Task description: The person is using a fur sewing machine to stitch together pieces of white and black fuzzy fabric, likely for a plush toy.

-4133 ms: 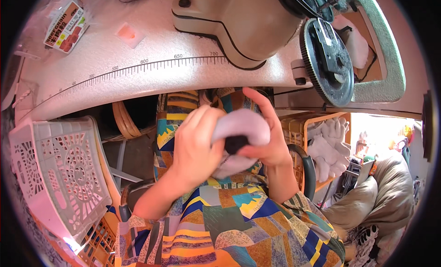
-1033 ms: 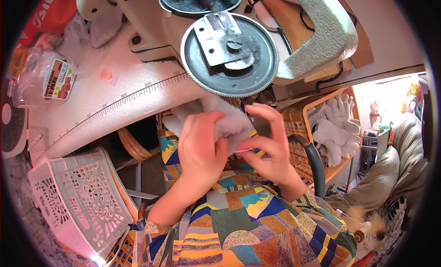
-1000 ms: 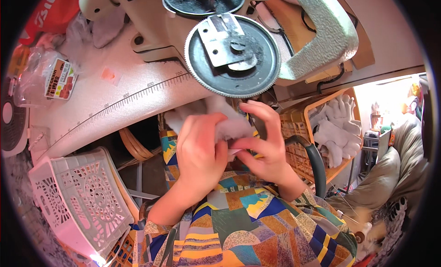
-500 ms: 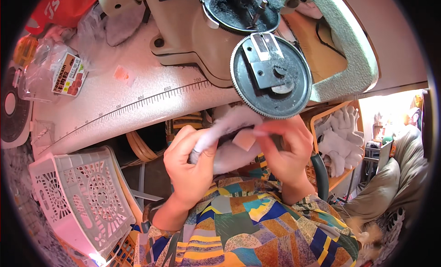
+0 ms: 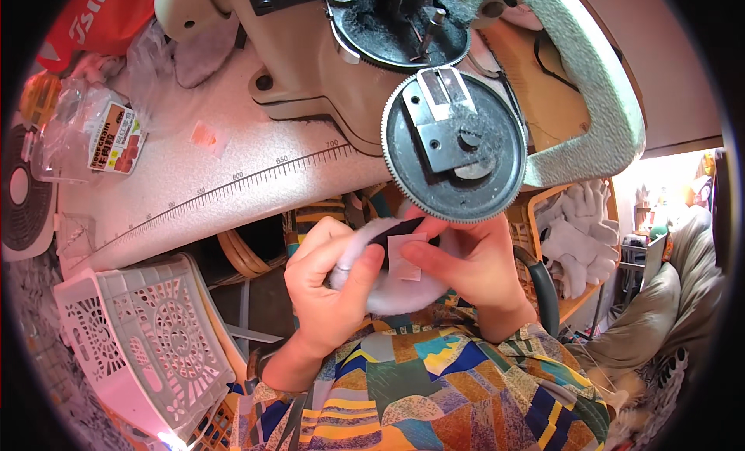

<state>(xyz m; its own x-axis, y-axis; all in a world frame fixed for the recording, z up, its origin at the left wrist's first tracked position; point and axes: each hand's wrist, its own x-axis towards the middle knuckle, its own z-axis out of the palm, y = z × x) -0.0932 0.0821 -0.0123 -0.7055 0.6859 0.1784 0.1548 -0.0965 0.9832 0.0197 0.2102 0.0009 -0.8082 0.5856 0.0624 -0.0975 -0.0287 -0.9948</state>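
Observation:
A fluffy pale piece with a dark inner side is held up below the machine's toothed disc, its opening facing me. My left hand is closed on its left edge, thumb inside the opening and fingers wrapped outside. A small pale square label lies against the dark inside. My right hand presses the label with its thumb, while its other fingers sit behind the fluffy edge, partly hidden by the disc.
A beige machine with a toothed black disc overhangs my hands. A white table with a printed ruler carries a clear plastic container. White openwork crate stands lower left; a wooden bin of white gloves stands right.
The fluffy piece has come slightly lower and turned more toward me. The right hand has brought the label flat against the dark inside, thumb on it. My view has shifted a little.

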